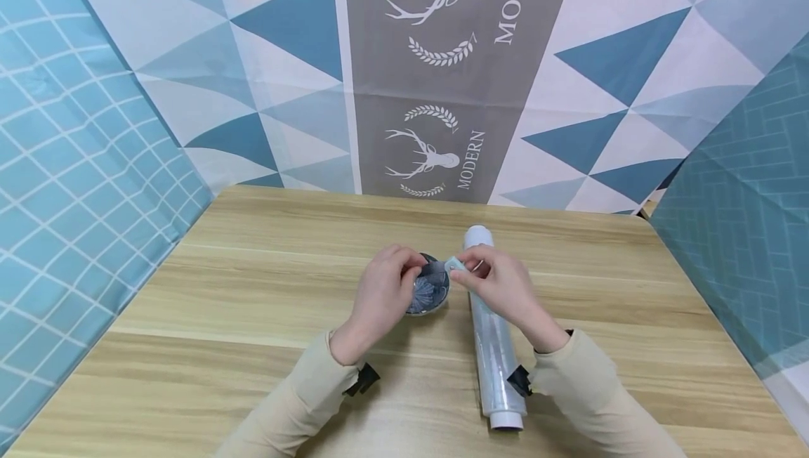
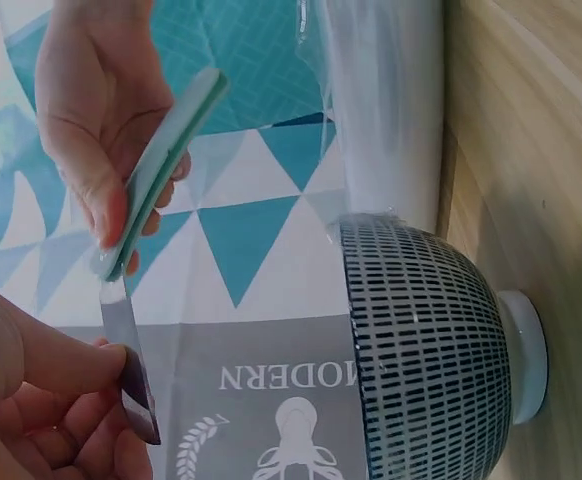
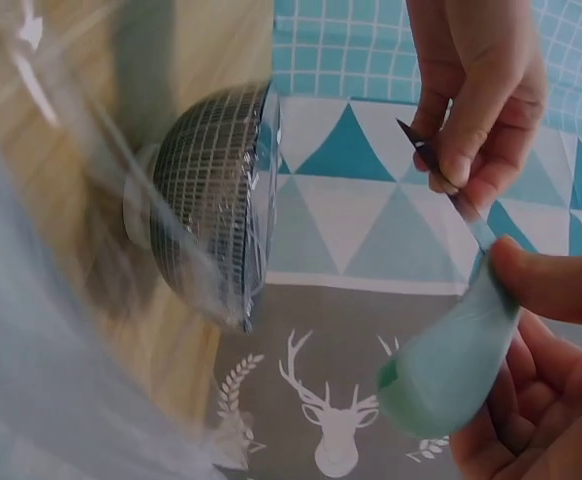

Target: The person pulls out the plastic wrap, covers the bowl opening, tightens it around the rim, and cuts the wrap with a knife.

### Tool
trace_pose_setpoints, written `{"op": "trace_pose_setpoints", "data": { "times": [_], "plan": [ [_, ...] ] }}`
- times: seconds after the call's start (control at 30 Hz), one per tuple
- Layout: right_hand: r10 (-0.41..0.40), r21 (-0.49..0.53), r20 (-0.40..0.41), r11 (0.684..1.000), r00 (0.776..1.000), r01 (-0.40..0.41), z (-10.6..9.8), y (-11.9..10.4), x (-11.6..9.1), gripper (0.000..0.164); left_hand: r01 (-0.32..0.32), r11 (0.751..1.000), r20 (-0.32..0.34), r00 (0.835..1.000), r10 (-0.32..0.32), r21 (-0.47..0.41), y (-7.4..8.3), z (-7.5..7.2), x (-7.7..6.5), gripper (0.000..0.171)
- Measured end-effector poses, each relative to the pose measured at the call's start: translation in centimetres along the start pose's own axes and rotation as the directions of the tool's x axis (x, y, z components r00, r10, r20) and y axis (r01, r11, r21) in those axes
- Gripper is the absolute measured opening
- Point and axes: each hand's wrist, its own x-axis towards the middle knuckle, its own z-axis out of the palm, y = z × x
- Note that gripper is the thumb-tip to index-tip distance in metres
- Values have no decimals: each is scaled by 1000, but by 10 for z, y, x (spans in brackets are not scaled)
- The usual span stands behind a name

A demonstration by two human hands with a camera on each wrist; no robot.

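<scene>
Above a bowl, both hands hold a small knife with a mint-green handle (image 2: 166, 165). My left hand (image 1: 381, 288) pinches its metal blade (image 2: 121, 325) between thumb and fingers. The right hand (image 1: 503, 284) grips the handle, which looks broad and rounded in the right wrist view. Blade and handle are in line, the blade unfolded. The bowl (image 2: 426, 350) is upright on the table, patterned in dark dashes with a white foot. Clear plastic film (image 3: 263, 200) stretches over its rim. In the head view the left hand partly hides the bowl.
A roll of plastic wrap (image 1: 496, 352) lies lengthwise on the wooden table (image 1: 253, 289), right of the bowl and under the right forearm. Patterned cloth walls (image 1: 291, 64) enclose the table at the back and sides.
</scene>
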Motion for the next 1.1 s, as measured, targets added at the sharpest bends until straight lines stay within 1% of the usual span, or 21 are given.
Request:
{"op": "trace_pose_setpoints", "data": {
  "times": [0.1,0.37,0.47,0.6,0.73,0.97,1.1],
  "plan": [
    [26,44,-40,999,999,-25,3,-1,1,21,15,1000,-7,1000,-15,-17,0,1,-1,11],
    [117,165,-97,981,988,-100,11,2,3,26,65,990,13,998,-64,-127,2,7,-4,11],
    [143,235,-102,965,984,-116,14,3,4,25,79,985,38,997,-74,-156,4,8,-5,10],
    [153,295,-109,949,982,-115,17,1,5,24,108,976,87,992,-93,-189,6,9,-7,8],
    [158,325,-124,939,980,-110,19,0,4,24,135,965,114,987,-112,-227,9,9,-6,8],
    [180,351,-167,930,969,-113,21,-2,4,25,167,957,144,980,-135,-239,11,9,-3,5],
    [203,369,-193,922,960,-121,24,-3,5,27,198,942,166,974,-157,-272,14,10,-2,4]
  ]
}}
